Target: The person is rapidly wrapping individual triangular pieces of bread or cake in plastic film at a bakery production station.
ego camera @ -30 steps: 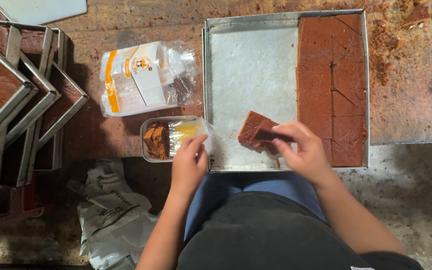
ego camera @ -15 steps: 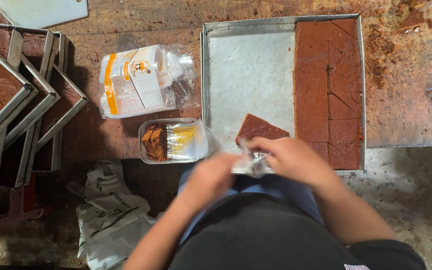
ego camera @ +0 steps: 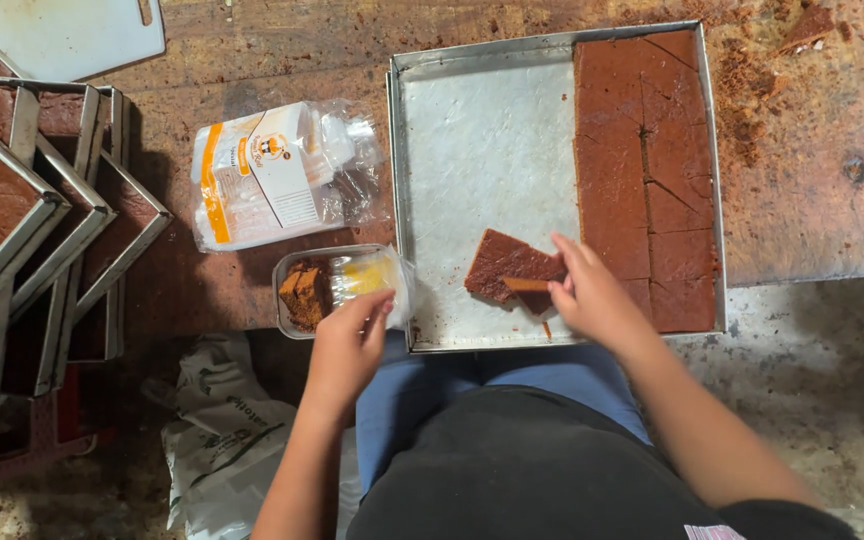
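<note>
A large metal tray (ego camera: 482, 140) lies on the wooden table, with cut brown slabs (ego camera: 642, 150) filling its right side. A loose brown piece (ego camera: 504, 262) lies on the tray's bare foil near the front edge. My right hand (ego camera: 592, 295) rests against this piece and holds a thin brown strip (ego camera: 527, 285). My left hand (ego camera: 347, 345) touches the front rim of a small clear plastic container (ego camera: 337, 285) that holds brown pieces and a yellow-tinted wrap. The container sits just left of the tray.
A packet of clear containers with an orange and white label (ego camera: 272, 175) lies behind the small container. Stacked metal trays of brown slab (ego camera: 22, 210) stand at the left. A white board (ego camera: 62, 30) is at the top left. A white bag (ego camera: 222, 440) lies on the floor.
My hands, joined in front of me half a second ago, have parted. The left went to the small container and the right went back to the loose brown piece.
</note>
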